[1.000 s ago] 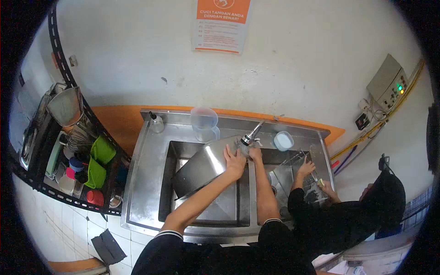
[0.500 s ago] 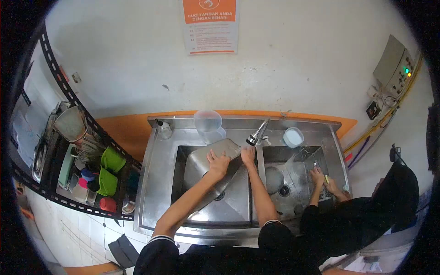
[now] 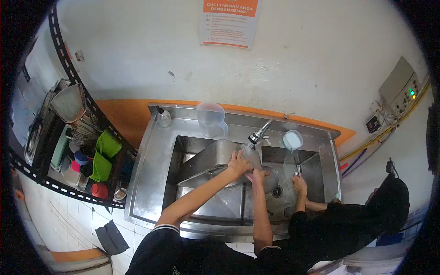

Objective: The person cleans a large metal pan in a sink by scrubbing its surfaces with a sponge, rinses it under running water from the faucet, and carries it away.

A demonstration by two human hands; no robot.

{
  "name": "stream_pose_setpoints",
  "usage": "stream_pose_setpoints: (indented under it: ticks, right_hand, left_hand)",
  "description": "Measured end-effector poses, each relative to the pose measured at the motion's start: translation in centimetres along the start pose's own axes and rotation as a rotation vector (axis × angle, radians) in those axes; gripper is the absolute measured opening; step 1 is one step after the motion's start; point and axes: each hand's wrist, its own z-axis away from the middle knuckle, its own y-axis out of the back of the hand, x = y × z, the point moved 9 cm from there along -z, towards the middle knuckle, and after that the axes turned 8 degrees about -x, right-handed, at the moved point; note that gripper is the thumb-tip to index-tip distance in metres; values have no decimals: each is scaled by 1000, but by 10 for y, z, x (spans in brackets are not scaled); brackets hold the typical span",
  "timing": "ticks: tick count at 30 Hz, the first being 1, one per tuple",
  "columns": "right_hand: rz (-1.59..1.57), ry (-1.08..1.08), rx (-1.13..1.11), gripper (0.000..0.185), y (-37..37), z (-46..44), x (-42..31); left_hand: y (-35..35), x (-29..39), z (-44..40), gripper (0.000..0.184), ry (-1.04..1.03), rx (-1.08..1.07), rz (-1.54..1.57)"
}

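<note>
A large metal container (image 3: 215, 153) is tilted over the left sink basin (image 3: 220, 206), its right end under the faucet (image 3: 260, 132). Water runs from the faucet onto it. My left hand (image 3: 237, 166) lies on the container near its right end, fingers spread. Just right of it, my right hand (image 3: 257, 175) is closed at the container's lower right edge, over the divider between the basins. Its fingertips are partly hidden.
A co-worker's hand (image 3: 299, 184) is over the right basin (image 3: 311, 172). Behind the sinks stand a pump bottle (image 3: 163, 117), clear plastic containers (image 3: 211, 119) and a pale blue tub (image 3: 293, 140). A rack (image 3: 68, 185) with green holders (image 3: 101, 167) is at left.
The container has turned and shifted right, its end now under running water. Both my hands have moved with it, right and lower. The co-worker's hand has moved left.
</note>
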Motion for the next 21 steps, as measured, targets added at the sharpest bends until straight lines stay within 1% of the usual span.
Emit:
stream_pose_setpoints:
  ticks: [2, 3, 4, 5, 6, 7, 8, 9, 11, 12, 15, 17, 18, 19, 21]
  right_hand:
    - [392, 14, 107, 53, 15, 12, -8]
    - [817, 361, 291, 47, 13, 67, -72]
    - [1234, 719, 475, 42, -6, 120, -119]
    - [1240, 715, 477, 42, -1, 129, -125]
    - [1049, 726, 99, 36, -11, 124, -121]
    - [837, 718, -263, 30, -25, 123, -114]
    - [905, 883, -238, 22, -29, 137, -122]
    - [910, 885, -232, 22, -30, 137, -121]
    - [916, 788, -293, 15, -37, 131, -109]
    - [1011, 828, -258, 13, -44, 141, -115]
    - [997, 841, -261, 12, -46, 141, -107]
    - [1005, 828, -244, 13, -52, 146, -103]
    - [1012, 821, -228, 13, -53, 148, -103]
    - [1021, 820, -223, 13, -51, 149, -101]
    - [988, 807, -157, 16, -48, 147, -100]
  left_hand:
    - [-3, 5, -10, 39, -71, 18, -90]
    - [-6, 5, -15, 39, -74, 17, -88]
    - [-2, 6, -21, 38, -96, 50, -125]
    - [1, 7, -26, 36, -120, 84, -160]
    - [0, 1, -35, 36, -126, 87, -156]
    - [2, 2, -41, 32, -238, 97, -209]
    - [2, 6, -46, 28, -350, 109, -265]
    - [6, 5, -46, 28, -354, 116, -264]
    - [12, 7, -44, 23, -419, 159, -255]
    - [17, 7, -40, 21, -442, 173, -253]
    - [24, -5, -31, 30, -458, 51, -144]
    - [18, -5, -43, 46, -662, 172, -262]
    - [25, -9, -41, 46, -670, 176, -259]
    - [38, -20, -39, 59, -606, 143, -177]
    - [67, -30, -31, 73, -541, 116, -104]
